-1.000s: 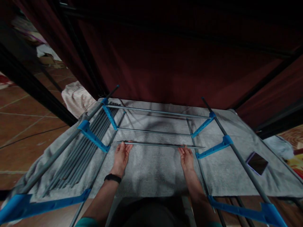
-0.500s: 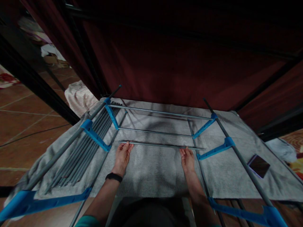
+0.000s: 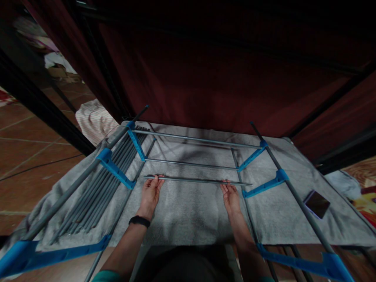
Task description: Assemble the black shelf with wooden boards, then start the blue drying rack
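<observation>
A thin grey metal rod (image 3: pixel 196 180) lies crosswise just above the grey towel (image 3: pixel 188 211). My left hand (image 3: pixel 150 194), with a black band at the wrist, pinches the rod's left end. My right hand (image 3: pixel 231 197) grips it near the right end. The rod's tips are close to two blue plastic brackets, one on the left (image 3: pixel 116 169) and one on the right (image 3: pixel 266 185). These brackets sit on long grey side poles (image 3: pixel 296 196). Two more rods (image 3: pixel 194 163) span between further blue brackets behind.
A bundle of several loose grey rods (image 3: pixel 96 192) lies on the towel at the left. A dark phone (image 3: pixel 316 204) rests at the right. Dark red fabric walls (image 3: pixel 205 78) with black frame bars rise behind. Tiled floor (image 3: pixel 26 156) and a striped cloth (image 3: pixel 94 121) are at left.
The rod and both hands stay in nearly the same place; only the view shifts a little.
</observation>
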Available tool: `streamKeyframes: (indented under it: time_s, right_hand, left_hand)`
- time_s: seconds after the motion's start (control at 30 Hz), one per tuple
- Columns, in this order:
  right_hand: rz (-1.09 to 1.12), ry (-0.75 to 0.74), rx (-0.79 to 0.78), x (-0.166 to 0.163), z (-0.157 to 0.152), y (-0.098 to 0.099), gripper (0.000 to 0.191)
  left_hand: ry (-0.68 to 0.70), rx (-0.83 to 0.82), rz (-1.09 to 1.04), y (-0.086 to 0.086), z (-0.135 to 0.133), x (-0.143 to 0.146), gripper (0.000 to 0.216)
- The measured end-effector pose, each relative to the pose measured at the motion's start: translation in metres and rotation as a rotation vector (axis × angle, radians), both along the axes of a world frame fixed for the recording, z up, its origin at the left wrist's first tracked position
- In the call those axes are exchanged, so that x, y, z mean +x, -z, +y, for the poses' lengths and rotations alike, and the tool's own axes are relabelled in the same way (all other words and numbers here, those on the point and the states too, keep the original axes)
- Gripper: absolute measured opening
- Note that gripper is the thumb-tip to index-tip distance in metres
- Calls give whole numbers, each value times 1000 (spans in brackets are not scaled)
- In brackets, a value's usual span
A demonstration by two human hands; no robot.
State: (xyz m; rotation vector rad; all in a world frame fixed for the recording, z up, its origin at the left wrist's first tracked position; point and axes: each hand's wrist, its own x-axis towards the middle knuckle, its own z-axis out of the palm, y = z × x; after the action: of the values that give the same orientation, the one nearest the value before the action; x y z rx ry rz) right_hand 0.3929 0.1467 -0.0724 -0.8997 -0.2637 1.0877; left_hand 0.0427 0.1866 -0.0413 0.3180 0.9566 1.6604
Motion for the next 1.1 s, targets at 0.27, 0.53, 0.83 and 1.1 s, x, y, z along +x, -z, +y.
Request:
streamKeyframes:
  time_s: [0.27,0.53,0.83,1.1]
  right_hand:
    - [36,57,16,-6,2,-8,19]
    - [-48,-79,25,-6,1,-11,17]
    - [-53,-79,11,-5,3,-10,15]
    - [0,103,38,-6,8,-5,19]
  left_hand:
    - [-42,-4,9,-1,0,0,7]
    - [36,-15,102,-3,2,2,14]
    - [23,-58,106,0,4,0,14]
    - [2,-48,101,-12,0,4,11]
